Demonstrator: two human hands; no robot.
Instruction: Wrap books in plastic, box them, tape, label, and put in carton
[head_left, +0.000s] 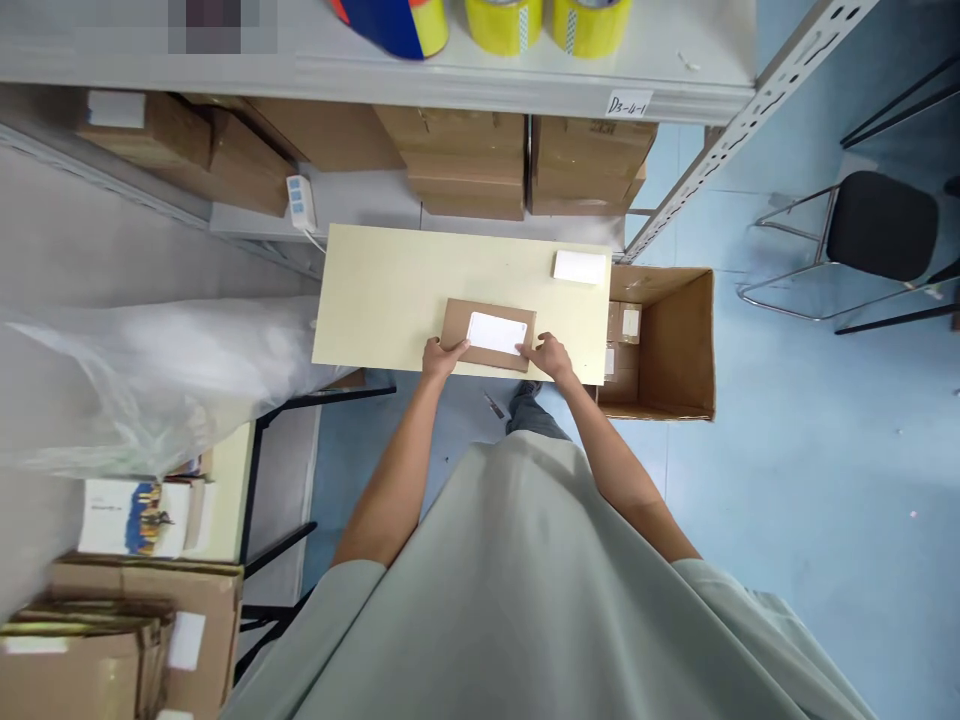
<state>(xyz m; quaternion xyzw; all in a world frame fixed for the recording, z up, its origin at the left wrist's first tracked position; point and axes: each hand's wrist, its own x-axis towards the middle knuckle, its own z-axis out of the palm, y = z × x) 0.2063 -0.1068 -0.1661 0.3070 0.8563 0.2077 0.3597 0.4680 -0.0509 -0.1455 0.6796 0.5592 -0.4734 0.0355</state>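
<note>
A flat brown cardboard box (457, 322) lies near the front edge of the pale yellow table (382, 290). On its top face is a white label (496, 330). My left hand (444, 360) grips the box's near left corner, its thumb on top by the label's lower left end. At the right side, my right hand (549, 356) is closed on the box edge, with the thumb pressing the label's right end. The fingertips under the box are hidden. Farther back on the table rests a stack of white labels (580, 267).
Against the table's right end stands a large open carton (676, 345) with small labelled boxes inside. Behind is a shelf (525, 88) bearing yellow tape rolls (504, 25), with cartons (465, 165) beneath. A power strip (301, 203) is back left; a black chair (883, 225) is at right.
</note>
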